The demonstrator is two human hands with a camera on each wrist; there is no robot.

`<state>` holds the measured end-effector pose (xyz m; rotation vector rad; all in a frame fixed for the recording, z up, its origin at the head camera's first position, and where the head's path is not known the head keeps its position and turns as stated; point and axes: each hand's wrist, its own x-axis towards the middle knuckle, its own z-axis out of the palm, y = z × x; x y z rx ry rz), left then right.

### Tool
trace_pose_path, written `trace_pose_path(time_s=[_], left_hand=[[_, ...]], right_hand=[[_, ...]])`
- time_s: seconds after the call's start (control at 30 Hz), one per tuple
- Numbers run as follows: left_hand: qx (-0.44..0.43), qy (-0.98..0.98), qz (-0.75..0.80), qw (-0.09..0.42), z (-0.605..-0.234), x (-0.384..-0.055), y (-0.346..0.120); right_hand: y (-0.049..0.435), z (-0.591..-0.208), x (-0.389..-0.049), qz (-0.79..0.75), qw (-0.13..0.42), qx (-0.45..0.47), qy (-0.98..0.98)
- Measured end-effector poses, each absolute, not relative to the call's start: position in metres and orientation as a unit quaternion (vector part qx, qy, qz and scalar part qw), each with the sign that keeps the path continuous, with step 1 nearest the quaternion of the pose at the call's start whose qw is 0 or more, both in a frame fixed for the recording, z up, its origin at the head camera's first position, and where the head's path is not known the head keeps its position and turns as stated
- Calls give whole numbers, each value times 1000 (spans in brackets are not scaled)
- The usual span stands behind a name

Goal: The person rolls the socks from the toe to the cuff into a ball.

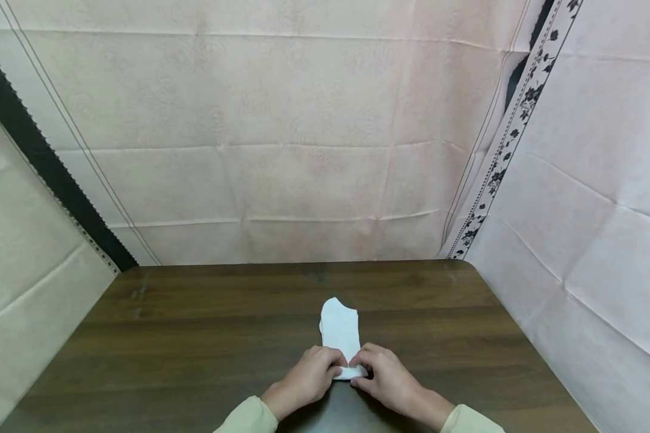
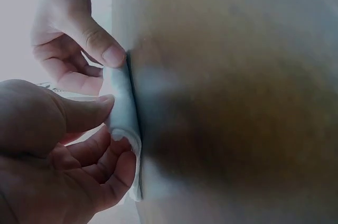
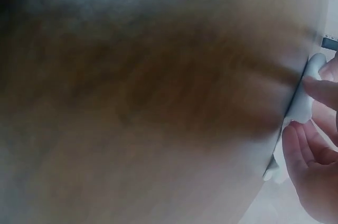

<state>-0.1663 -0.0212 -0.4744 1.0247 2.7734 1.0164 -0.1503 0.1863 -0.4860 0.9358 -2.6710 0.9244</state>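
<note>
A white sock point(image 1: 340, 328) lies lengthwise on the table, its toe end pointing away from me. The near end is folded over into a thick roll point(image 2: 120, 94) close to the tabletop. My left hand point(image 1: 313, 374) pinches the left side of this roll between thumb and fingers. From the right, my right hand point(image 1: 387, 377) pinches the other side, thumb point(image 2: 113, 56) on the near face. Both sets of fingertips nearly meet over the fold. In the right wrist view, my right hand point(image 3: 317, 176) shows only partly at the edge, beside the rolled fabric point(image 3: 302, 102).
The dark brown wooden table point(image 1: 222, 319) spreads out around the hands. Pale cloth sheets hang behind it point(image 1: 281, 120) and on both sides. A floral border strip point(image 1: 501, 162) runs down the right corner, and a black band point(image 1: 49, 156) the left.
</note>
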Motion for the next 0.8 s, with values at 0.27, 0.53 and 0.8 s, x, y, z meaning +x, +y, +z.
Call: trace_pose_path(time_s=[0.27,0.53,0.8], left_hand=[[318,891,323,4,-471,-165,-20],[311,890,333,-8,-470,-159,-19],[316,890,329,-14,-470,-159,-19]], right_hand=[[187,-485,-152,273,115,350,-889],[186,-481,-151,284,94,343,-891],[185,-478,-152,293,55,331,-896]])
